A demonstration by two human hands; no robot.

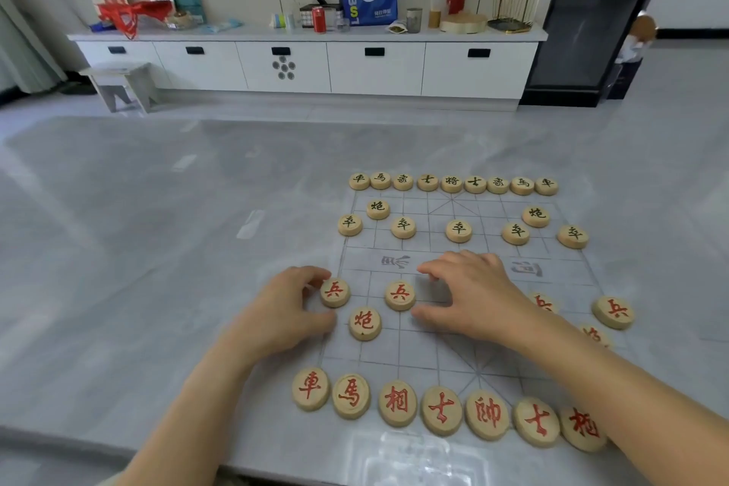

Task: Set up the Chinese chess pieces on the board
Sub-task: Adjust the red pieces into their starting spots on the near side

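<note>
A thin, pale board sheet [430, 351] with grid lines lies on the grey table. Black-lettered wooden pieces fill its far rows, among them the far back row [452, 183]. Red-lettered pieces line the near back row [442, 410]. My left hand [286, 312] curls its thumb and forefinger round the leftmost red soldier [334, 291]. A red cannon [365, 323] sits just right of that thumb. My right hand [473, 298] hovers over the board's middle with spread, relaxed fingers; its thumb tip is beside a second red soldier [399, 294]. My right forearm partly hides other red pieces.
The grey table [157, 249] stretches far to the left of the board; its front edge runs close below the red back row. A red soldier [614, 312] sits at the board's right edge. Beyond the table stands a white cabinet [307, 67] with bags and cans on top.
</note>
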